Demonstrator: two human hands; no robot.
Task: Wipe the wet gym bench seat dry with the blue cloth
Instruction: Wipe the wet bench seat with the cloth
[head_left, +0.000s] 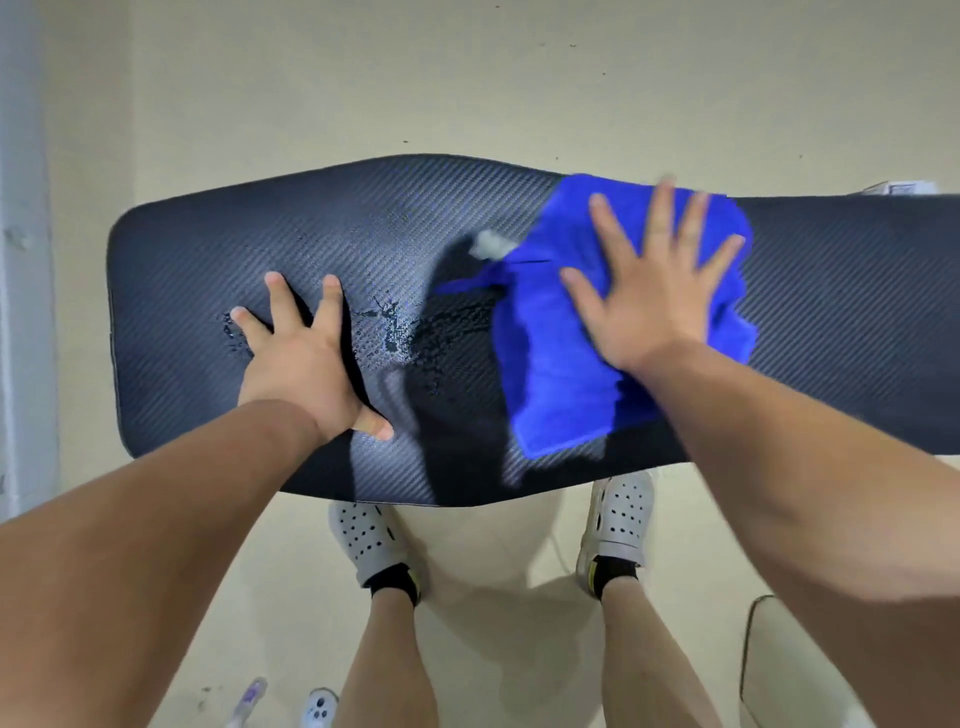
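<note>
The black woven-pattern bench seat (208, 249) stretches across the view from left to right. Water drops and a small puddle (400, 332) glisten near its middle. The blue cloth (550, 364) lies spread on the seat just right of the puddle, with a white tag at its upper left edge. My right hand (649, 291) presses flat on the cloth with fingers spread and looks motion-blurred. My left hand (301, 358) rests flat on the seat left of the puddle, fingers spread, holding nothing.
My two feet in white perforated clogs (369, 540) stand on the beige floor right under the seat's near edge. A spray bottle (249, 701) and a small white object (319, 706) lie on the floor at the bottom left. A pale rounded object (779, 670) sits at the bottom right.
</note>
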